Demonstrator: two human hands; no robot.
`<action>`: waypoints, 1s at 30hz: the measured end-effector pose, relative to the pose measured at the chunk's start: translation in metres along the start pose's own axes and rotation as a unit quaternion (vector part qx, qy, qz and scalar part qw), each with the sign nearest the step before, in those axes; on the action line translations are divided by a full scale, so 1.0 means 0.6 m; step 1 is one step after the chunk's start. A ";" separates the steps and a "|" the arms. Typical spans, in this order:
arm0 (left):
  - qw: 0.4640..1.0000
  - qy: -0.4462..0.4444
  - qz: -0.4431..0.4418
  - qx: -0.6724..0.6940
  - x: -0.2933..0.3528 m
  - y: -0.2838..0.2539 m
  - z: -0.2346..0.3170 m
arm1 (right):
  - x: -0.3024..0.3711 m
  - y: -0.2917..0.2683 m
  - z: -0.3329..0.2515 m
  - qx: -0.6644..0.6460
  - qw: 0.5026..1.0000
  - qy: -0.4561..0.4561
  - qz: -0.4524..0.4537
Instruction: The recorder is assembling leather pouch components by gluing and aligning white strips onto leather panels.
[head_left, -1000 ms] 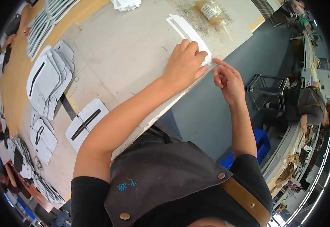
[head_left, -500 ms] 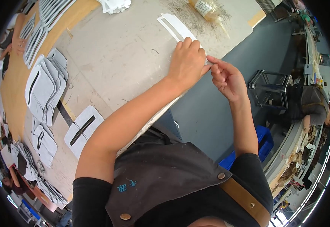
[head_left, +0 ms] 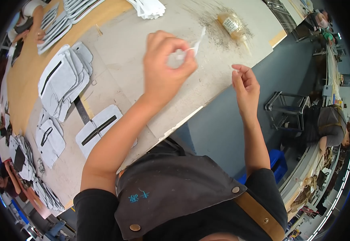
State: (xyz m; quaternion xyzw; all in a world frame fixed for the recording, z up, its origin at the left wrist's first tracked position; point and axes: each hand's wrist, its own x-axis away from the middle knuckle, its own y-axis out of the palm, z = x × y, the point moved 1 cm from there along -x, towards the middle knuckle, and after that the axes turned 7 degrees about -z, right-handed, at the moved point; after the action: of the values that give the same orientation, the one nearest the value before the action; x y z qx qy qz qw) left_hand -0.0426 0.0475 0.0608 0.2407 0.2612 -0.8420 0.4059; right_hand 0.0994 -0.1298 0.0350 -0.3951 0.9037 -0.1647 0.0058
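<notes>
— Head view from where I stand: what has the left hand (head_left: 167,60) got, up in the middle of the frame?

— A thin white strip (head_left: 195,46), pinched between thumb and fingertips. It sticks up and to the right out of the grip, lifted clear of the pale surface (head_left: 134,76), probably so it can be handled in the air and not dragged across the dust.

— And the right hand (head_left: 245,82)?

— Right of centre, past the edge of the surface, over the grey floor (head_left: 223,120). Its fingers are curled narrow, tips drawn together as though nipping something tiny, but I cannot tell whether anything is in them. The two hands are apart, not touching.

— How are the arms set?

— The left forearm runs up from the lower middle, wrist bent, knuckles toward the camera. The right forearm rises more steeply at the right, hand turned palm-left.

— Anything else about?

— A small amber bottle (head_left: 233,25) lies on its side at the upper right of the surface, amid dark specks. Grey cut pieces with black slots are fanned in a stack (head_left: 62,80) at the upper left, one single piece (head_left: 96,130) lying lower left, near the person's dark apron (head_left: 175,193). Likely laid out within reach by kind.
</notes>
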 end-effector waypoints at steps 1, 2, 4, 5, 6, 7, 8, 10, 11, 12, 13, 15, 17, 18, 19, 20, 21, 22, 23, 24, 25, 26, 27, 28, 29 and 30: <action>0.999 -0.022 -0.001 0.023 0.007 -0.032 0.009 | -0.005 0.016 -0.016 0.011 0.997 -0.072 0.023; 1.000 -0.021 0.002 0.019 0.017 -0.060 0.021 | -0.009 0.033 -0.030 0.021 0.988 -0.144 0.047; 0.988 -0.111 0.017 0.103 0.044 -0.118 0.040 | -0.020 0.073 -0.049 -0.011 0.988 -0.152 0.030; 0.989 -0.110 0.021 0.096 0.058 -0.143 0.046 | -0.022 0.092 -0.059 -0.038 0.987 -0.154 0.019; 0.985 -0.127 0.031 0.116 0.074 -0.168 0.052 | -0.015 0.109 -0.080 -0.131 0.987 -0.076 -0.045; 0.979 -0.144 0.042 0.137 0.088 -0.189 0.057 | -0.016 0.121 -0.083 -0.133 0.987 -0.078 -0.052; 0.980 -0.144 0.047 0.131 0.101 -0.208 0.062 | -0.020 0.136 -0.083 -0.189 0.974 -0.061 -0.110; 0.961 -0.191 0.090 0.177 0.129 -0.246 0.072 | -0.017 0.168 -0.088 -0.245 0.951 -0.042 -0.181; 0.962 -0.192 0.098 0.170 0.142 -0.261 0.077 | -0.013 0.184 -0.091 -0.275 0.937 -0.031 -0.211; 0.959 -0.199 0.117 0.165 0.155 -0.276 0.079 | -0.010 0.201 -0.094 -0.305 0.921 -0.020 -0.241; 0.956 -0.206 0.136 0.161 0.168 -0.290 0.081 | -0.007 0.218 -0.096 -0.305 0.919 -0.019 -0.251; 0.950 -0.223 0.162 0.147 0.196 -0.320 0.079 | 0.000 0.250 -0.101 -0.291 0.912 0.009 -0.288; 0.942 -0.243 0.189 0.133 0.224 -0.349 0.077 | 0.008 0.277 -0.107 -0.271 0.912 0.016 -0.309; 0.933 -0.278 0.196 0.118 0.239 -0.363 0.075 | 0.014 0.292 -0.107 -0.253 0.913 0.022 -0.320; 0.922 -0.313 0.203 0.103 0.254 -0.376 0.072 | 0.018 0.304 -0.108 -0.251 0.910 0.028 -0.330; 0.918 -0.320 0.212 0.098 0.267 -0.387 0.067 | 0.021 0.313 -0.107 -0.216 0.919 0.035 -0.329; 0.915 -0.348 0.198 0.054 0.280 -0.399 0.062 | 0.025 0.322 -0.108 -0.181 0.926 0.041 -0.330; 0.908 -0.378 0.182 0.011 0.292 -0.409 0.058 | 0.030 0.330 -0.107 -0.180 0.922 0.048 -0.341; 0.903 -0.386 0.190 0.007 0.304 -0.418 0.055 | 0.035 0.336 -0.106 -0.150 0.927 0.054 -0.339; 0.904 -0.392 0.160 -0.056 0.313 -0.423 0.051 | 0.039 0.340 -0.105 -0.118 0.932 0.058 -0.336; 0.901 -0.397 0.128 -0.118 0.320 -0.426 0.048 | 0.042 0.344 -0.104 -0.115 0.929 0.065 -0.345; 0.900 -0.394 0.120 -0.143 0.325 -0.429 0.045 | 0.044 0.347 -0.103 -0.108 0.930 0.068 -0.346; 0.896 -0.402 0.124 -0.143 0.328 -0.430 0.043 | 0.046 0.349 -0.103 -0.101 0.930 0.072 -0.345; 0.899 -0.390 0.105 -0.172 0.329 -0.431 0.044 | 0.047 0.349 -0.103 -0.099 0.928 0.078 -0.350; 0.901 -0.376 0.084 -0.201 0.329 -0.431 0.045 | 0.046 0.349 -0.104 -0.083 0.933 0.070 -0.344; 0.898 -0.383 0.085 -0.201 0.331 -0.431 0.044 | 0.048 0.349 -0.104 -0.067 0.938 0.061 -0.336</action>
State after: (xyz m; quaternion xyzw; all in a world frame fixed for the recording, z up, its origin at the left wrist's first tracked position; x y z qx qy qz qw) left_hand -0.3670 0.0578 0.0212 -0.1654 0.2275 -0.7611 0.5845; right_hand -0.0785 0.0009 0.0343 -0.6641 0.7262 -0.1196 -0.1315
